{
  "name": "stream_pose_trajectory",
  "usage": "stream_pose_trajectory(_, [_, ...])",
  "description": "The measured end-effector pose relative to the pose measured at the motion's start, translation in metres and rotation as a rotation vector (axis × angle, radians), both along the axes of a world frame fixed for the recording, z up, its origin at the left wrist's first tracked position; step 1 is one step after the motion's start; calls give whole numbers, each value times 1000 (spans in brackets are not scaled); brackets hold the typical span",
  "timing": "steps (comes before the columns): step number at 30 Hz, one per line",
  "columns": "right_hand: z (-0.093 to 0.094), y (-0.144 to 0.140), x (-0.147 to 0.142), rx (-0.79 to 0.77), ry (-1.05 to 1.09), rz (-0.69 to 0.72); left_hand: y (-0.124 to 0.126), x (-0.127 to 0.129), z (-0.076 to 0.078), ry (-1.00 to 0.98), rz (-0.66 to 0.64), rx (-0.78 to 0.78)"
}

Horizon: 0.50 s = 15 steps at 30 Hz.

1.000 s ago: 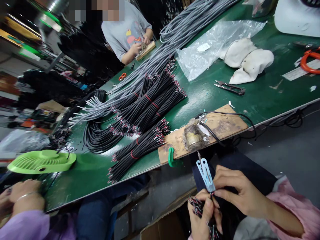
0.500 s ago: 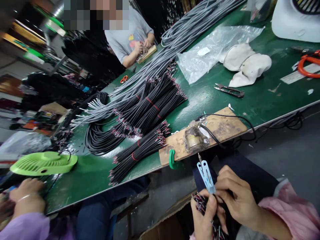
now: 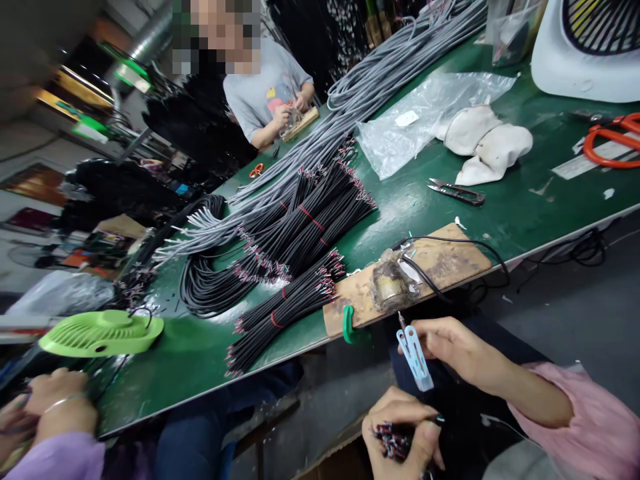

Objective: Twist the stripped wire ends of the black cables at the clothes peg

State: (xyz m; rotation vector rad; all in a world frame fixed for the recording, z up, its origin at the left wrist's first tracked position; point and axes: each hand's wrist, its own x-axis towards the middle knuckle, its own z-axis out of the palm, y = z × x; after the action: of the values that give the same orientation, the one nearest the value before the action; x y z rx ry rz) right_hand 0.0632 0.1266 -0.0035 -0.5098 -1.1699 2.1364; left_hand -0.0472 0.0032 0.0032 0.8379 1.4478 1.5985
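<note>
Just below the right hand, curled behind the blue clip, grip unclear, the left hand clutches wires!

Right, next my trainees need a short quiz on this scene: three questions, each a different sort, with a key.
1. What does the left hand hold?
a) orange scissors
b) a bunch of thin cables
c) a white glove

2. True or false: the green clamp is at the edge of the wooden board.

3. Fill in: the bands round the black cables are ___.

Key: 1 b; 2 true; 3 red.
</note>
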Motion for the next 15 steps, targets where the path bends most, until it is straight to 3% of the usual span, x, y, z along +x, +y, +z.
stream_pose_trajectory(5, [10,0,-12,-155,56,16,7,1,-1,12,43,21])
stream_pose_trajectory(11, [9,-4,-15,-323,166,35,11,8,-13,-101,119,-7])
stream_pose_trajectory(15, [0,-6,-16,-358,193,59,9,5,-12,-38,95,-36])
